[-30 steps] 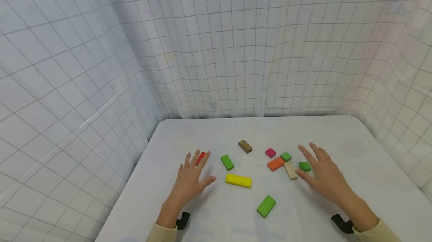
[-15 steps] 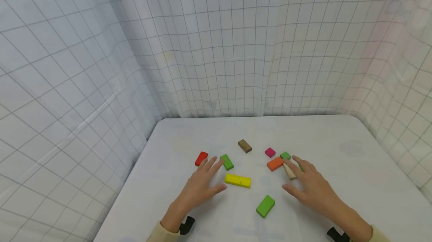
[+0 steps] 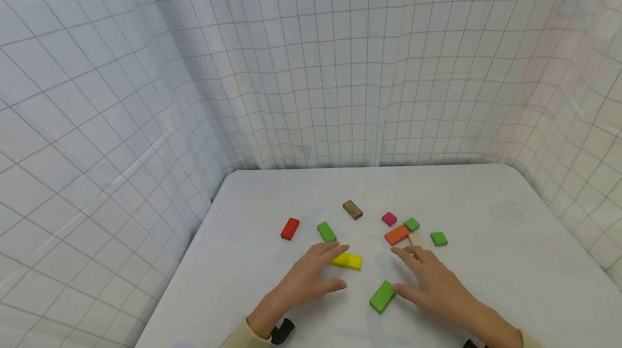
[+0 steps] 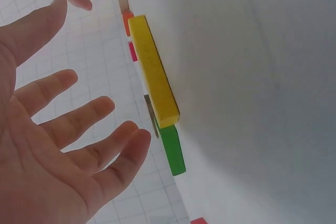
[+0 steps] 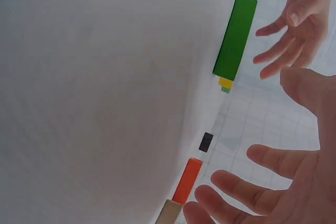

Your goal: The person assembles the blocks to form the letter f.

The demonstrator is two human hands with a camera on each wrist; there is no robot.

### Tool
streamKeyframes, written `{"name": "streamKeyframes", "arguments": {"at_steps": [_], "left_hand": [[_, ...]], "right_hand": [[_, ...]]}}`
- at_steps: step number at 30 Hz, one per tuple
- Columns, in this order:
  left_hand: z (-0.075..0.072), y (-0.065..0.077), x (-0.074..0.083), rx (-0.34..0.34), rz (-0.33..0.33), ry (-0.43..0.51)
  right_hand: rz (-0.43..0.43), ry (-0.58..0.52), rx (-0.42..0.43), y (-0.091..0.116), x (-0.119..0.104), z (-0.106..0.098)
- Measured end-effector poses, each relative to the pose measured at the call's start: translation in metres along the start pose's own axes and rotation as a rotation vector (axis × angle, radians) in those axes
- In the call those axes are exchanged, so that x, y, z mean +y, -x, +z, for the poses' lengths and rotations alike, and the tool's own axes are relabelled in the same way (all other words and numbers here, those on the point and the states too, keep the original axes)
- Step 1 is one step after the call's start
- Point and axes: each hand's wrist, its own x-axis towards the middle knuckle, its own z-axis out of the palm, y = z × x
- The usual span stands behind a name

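My left hand [image 3: 311,275] hovers with fingers spread over the near side of the yellow block [image 3: 349,261], covering its left end in the head view. Nothing is in its grasp; in the left wrist view the palm and separate fingers [image 4: 79,124] stand apart from that block. Across from it, my right hand [image 3: 432,286] also hangs loosely spread and holds nothing. Its thumb overlaps the right edge of the large green block [image 3: 382,297] in the head view, and its fingertips partly cover a pale wooden block [image 3: 416,239].
On the white table [image 3: 233,283] lie a red block [image 3: 290,229], a green block [image 3: 326,232], a brown block [image 3: 352,210], a magenta block [image 3: 389,219], an orange block [image 3: 397,235] and small green blocks, one at the right [image 3: 439,238]. Grid-patterned curtains [image 3: 311,67] surround it.
Both hands have moved inward and nearer to the body. The left went rightward from the red block toward the yellow one, the right leftward to the large green block. The blocks have not moved.
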Motion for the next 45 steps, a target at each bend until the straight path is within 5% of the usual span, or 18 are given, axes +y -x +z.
{"name": "streamKeyframes", "arguments": {"at_steps": [10, 23, 29, 45], "left_hand": [[0.016, -0.008, 0.015, -0.088, 0.044, -0.007], [0.033, -0.028, 0.020, -0.209, 0.007, 0.037], [0.033, -0.033, 0.024, -0.235, -0.003, 0.072], [0.039, -0.038, 0.030, -0.220, 0.010, -0.053]], "right_hand": [[-0.022, 0.008, -0.100, 0.000, -0.007, 0.007], [0.107, -0.198, -0.235, -0.007, -0.011, 0.007], [0.059, -0.252, -0.251, -0.009, -0.009, 0.006], [-0.064, -0.324, -0.241, -0.012, -0.008, 0.008]]}}
